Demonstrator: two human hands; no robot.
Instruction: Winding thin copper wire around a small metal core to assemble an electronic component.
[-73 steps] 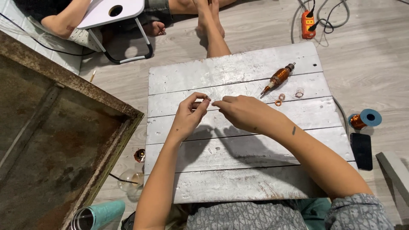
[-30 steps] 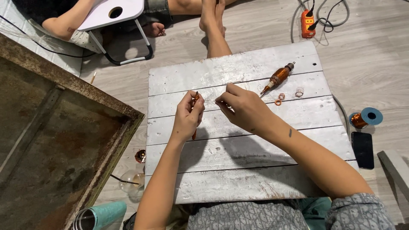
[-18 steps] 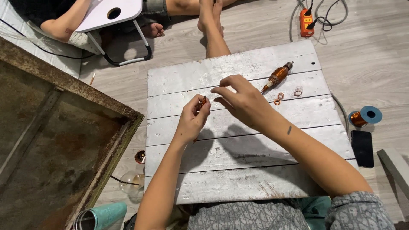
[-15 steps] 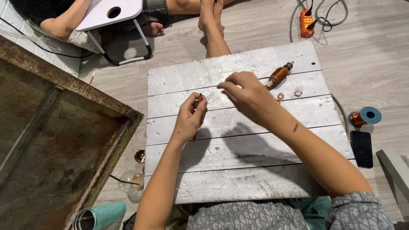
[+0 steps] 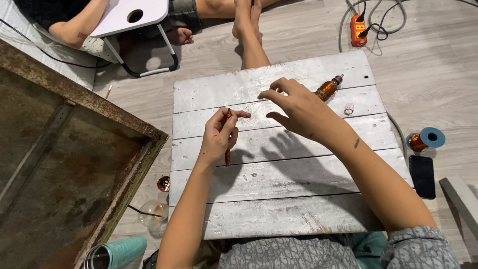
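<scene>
Left hand (image 5: 221, 133) closed upright around a thin copper-coloured rod (image 5: 227, 152), thumb and forefinger pinched at its upper end, lower end poking out beneath the palm above the whitewashed plank board (image 5: 279, 209). Right hand (image 5: 294, 107) raised just beside it, to the right and slightly higher, fingers loosely spread and curled, thumb and forefinger tips near each other but holding nothing plainly visible; a faint fine wire (image 5: 251, 105) apparently running between the two hands, too thin to be sure about. Hands apart, not touching. Beyond the right hand, lying on the board near its far edge, a copper-wound tool with a small chuck (image 5: 327, 88); close by to the right, a small pale coil (image 5: 348, 108). Off the board on the wooden floor to the right, a spool of copper wire with a blue flange (image 5: 423, 140), and just below it a black phone (image 5: 422, 176) lying flat. Farther away, an orange power strip (image 5: 358, 23) with grey cables plugged in. To the left, a large rusty metal tray (image 5: 64, 164) with a raised rim; between tray and board, a clear glass bulb (image 5: 152, 213) and a small copper part (image 5: 163, 183). Teal tumbler (image 5: 114, 253) at the bottom edge. At the top, another person's bare feet (image 5: 246, 20) and forearm beside a small white folding table (image 5: 130, 15)
</scene>
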